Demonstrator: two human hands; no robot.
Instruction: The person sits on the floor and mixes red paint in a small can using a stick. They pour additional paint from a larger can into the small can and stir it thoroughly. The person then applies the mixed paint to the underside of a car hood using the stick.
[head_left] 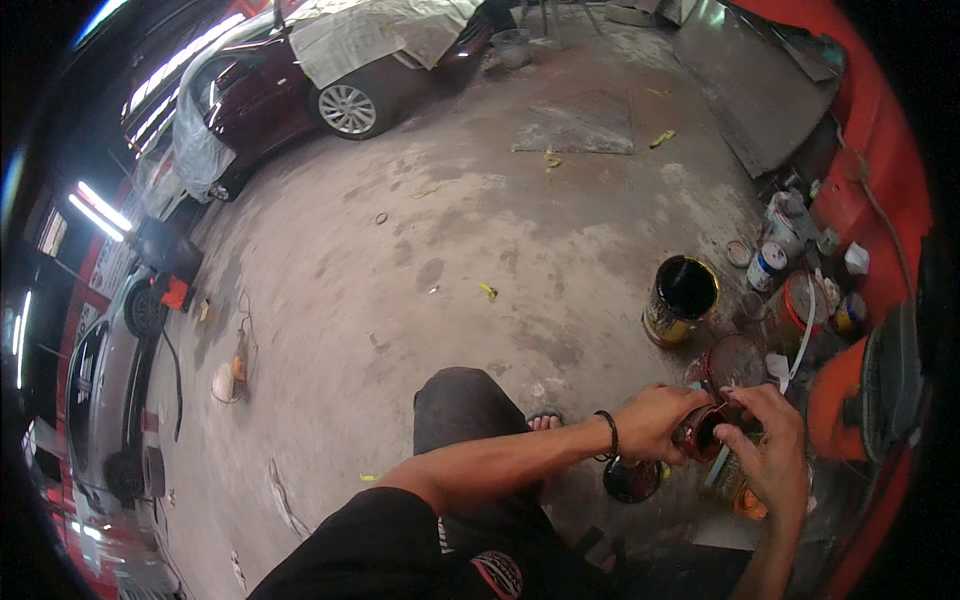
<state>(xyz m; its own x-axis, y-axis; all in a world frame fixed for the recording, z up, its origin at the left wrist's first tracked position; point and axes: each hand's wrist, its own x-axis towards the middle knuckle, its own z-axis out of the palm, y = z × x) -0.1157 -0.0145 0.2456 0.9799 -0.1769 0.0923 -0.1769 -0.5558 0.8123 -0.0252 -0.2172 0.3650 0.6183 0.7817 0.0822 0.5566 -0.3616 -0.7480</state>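
My left hand (662,425) is wrapped around a small red-stained can (693,436) at the lower right, held above several paint containers. My right hand (763,443) curls at the can's right side, thumb and fingers on its rim, where a thin piece shows that I cannot make out. Below my left hand sits a dark, open paint tin (631,483). A red-stained container (738,362) stands just behind my hands. An orange item (748,503) lies partly hidden under my right hand.
A tall black-filled can (672,310), small tins (766,267) and an orange container (830,410) stand at right beside dark panels (750,85). A maroon car (260,95) with coverings is at back left, a silver car (105,410) at left. A yellow tool (238,368) lies on the floor.
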